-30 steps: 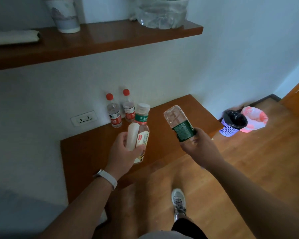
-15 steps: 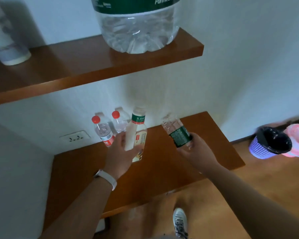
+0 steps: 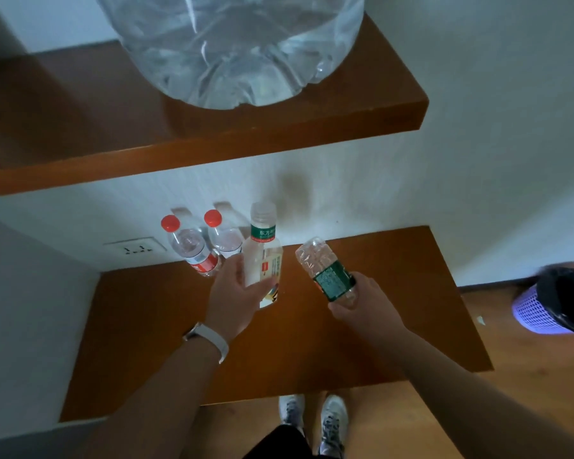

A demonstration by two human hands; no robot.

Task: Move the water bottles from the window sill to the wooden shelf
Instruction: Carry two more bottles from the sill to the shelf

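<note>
Left hand [image 3: 236, 293] gripping a white-capped bottle [image 3: 262, 250] and right hand [image 3: 358, 306] gripping a green-labelled bottle [image 3: 325, 270], both now carried further over the wooden shelf [image 3: 146, 326], with two red-capped bottles [image 3: 193, 250] just beyond the left fingers, so setting-down appears imminent.

Lower wooden shelf [image 3: 153, 342], two red-capped bottles [image 3: 193, 251] standing on it, upper shelf [image 3: 80, 120] bearing clear jug [image 3: 239, 44]

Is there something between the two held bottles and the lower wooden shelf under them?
Nothing visible. The lower shelf looks bare under the white-capped bottle in the left hand and the green-label bottle in the right hand; two red-capped bottles stand behind, by the wall.
</note>
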